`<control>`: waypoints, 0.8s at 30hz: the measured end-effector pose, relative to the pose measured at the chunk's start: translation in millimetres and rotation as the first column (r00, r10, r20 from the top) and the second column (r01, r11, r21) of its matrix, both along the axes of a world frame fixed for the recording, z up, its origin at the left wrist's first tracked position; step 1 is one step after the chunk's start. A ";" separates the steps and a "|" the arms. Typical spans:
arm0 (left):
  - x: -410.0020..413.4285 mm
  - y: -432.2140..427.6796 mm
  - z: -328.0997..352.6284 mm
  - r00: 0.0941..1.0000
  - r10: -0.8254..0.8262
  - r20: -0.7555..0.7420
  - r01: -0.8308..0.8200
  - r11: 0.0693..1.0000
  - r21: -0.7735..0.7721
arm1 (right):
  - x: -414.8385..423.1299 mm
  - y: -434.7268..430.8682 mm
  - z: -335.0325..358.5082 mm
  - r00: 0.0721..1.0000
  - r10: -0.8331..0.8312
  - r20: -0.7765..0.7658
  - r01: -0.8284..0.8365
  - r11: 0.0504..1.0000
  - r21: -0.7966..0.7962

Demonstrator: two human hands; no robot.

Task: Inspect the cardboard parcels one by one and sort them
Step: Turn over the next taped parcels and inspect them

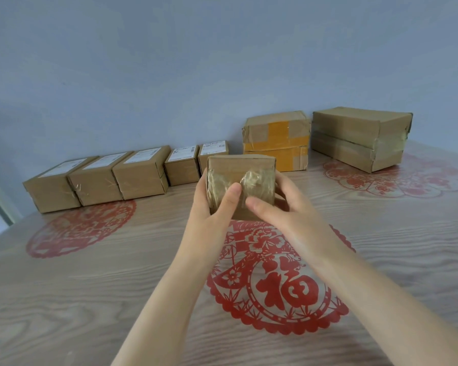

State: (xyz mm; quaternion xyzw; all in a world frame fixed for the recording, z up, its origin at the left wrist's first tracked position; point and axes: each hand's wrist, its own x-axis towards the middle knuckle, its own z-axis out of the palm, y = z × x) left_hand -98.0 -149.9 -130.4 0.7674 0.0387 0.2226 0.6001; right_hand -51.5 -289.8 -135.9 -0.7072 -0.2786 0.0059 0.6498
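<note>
The cardboard parcel (239, 167) is held in the air over the middle of the tabletop (90, 286), toward its far edge, with a face wrapped in wrinkled clear tape turned to the camera. It is gripped from both sides. The left hand (212, 207) is wrapped round its left edge with the thumb laid on the taped face, and the right hand (283, 210) is curled round its right edge, thumb likewise on that face. The fingers behind are hidden. No label is seen on the faces in view, so the step in hand is judged to be the inspection. It is best done by turning the parcel slowly between the two hands, one face at a time, so that each seam and corner is brought into view and any label is found. The grip is better taken on the edges, since thumbs laid across the tape may hide damage. Light pressure is enough, as the cardboard is likely to dent if squeezed. Along the far edge a row of labelled parcels (140, 173) is set out toward the left corner, labels up, while an orange-taped parcel (275, 143) and a large parcel (354, 138) are set toward the right corner. The held parcel looks closest in size to the left row, so a place at that row's right end seems likely once the inspection is finished.
</note>
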 end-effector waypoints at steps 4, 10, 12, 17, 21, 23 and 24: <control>-1.4 1.3 0.7 1.000 -0.021 0.015 0.021 1.000 0.001 | 3.6 0.2 -1.9 0.997 -0.074 0.005 0.074 0.997 -0.010; -5.2 2.4 4.9 0.999 0.036 0.025 -0.035 0.997 -0.072 | 3.1 0.2 -0.1 0.999 -0.032 0.026 0.033 0.999 -0.020; -5.1 0.8 3.9 0.999 0.041 0.000 -0.041 0.995 -0.090 | 2.9 0.1 1.3 0.997 -0.062 0.036 0.063 0.997 -0.040; -5.1 -5.9 3.1 1.000 0.006 -0.006 -0.006 0.998 -0.056 | 6.2 -6.3 3.7 0.989 -0.145 0.007 0.145 0.989 -0.002; -4.3 -2.7 6.1 0.996 0.090 -0.015 -0.091 0.990 -0.105 | 2.1 -3.5 2.8 0.996 -0.069 0.055 0.070 0.997 -0.026; -4.7 -0.5 9.0 0.995 0.098 0.007 -0.096 0.985 -0.141 | -0.1 -2.4 2.8 0.992 -0.085 0.098 0.089 0.995 -0.041; -5.5 -0.9 9.7 0.996 0.086 0.024 -0.082 0.986 -0.144 | -0.1 -2.9 2.7 0.985 -0.114 0.128 0.118 0.992 -0.031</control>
